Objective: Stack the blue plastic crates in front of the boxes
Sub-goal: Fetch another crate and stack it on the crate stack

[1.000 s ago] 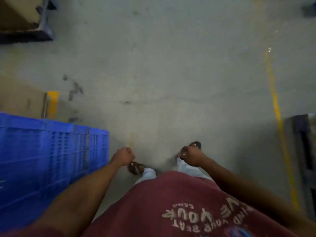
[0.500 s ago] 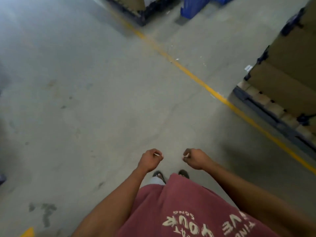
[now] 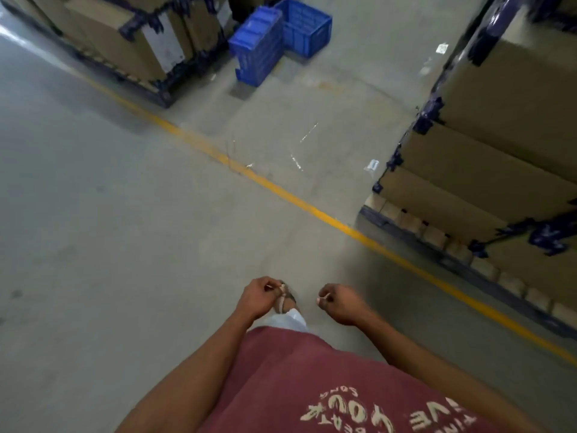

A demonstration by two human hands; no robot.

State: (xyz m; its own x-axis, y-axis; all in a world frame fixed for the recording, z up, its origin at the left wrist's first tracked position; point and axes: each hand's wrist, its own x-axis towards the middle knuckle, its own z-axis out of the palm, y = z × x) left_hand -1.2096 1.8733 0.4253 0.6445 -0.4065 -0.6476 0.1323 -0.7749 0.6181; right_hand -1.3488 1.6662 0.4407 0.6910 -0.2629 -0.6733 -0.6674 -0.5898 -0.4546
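Far ahead, past a yellow floor line, stand two blue plastic crates. One blue crate (image 3: 256, 53) is tipped on its side, showing its ribbed base. The other blue crate (image 3: 307, 26) sits upright and open behind it to the right. Both rest on the concrete between pallets of cardboard boxes. My left hand (image 3: 257, 296) and my right hand (image 3: 340, 303) hang low in front of my red shirt, both curled into loose fists with nothing in them, far from the crates.
A pallet of taped cardboard boxes (image 3: 134, 35) stands at the far left. A taller pallet of boxes (image 3: 487, 157) fills the right side. A yellow floor line (image 3: 281, 190) crosses diagonally. Small plastic scraps (image 3: 371, 165) lie on the concrete near the right pallet.
The view has swung away from a blue crate close at my left toward the aisle ahead; the two distant crates have come into view. Both hands stay curled and empty.
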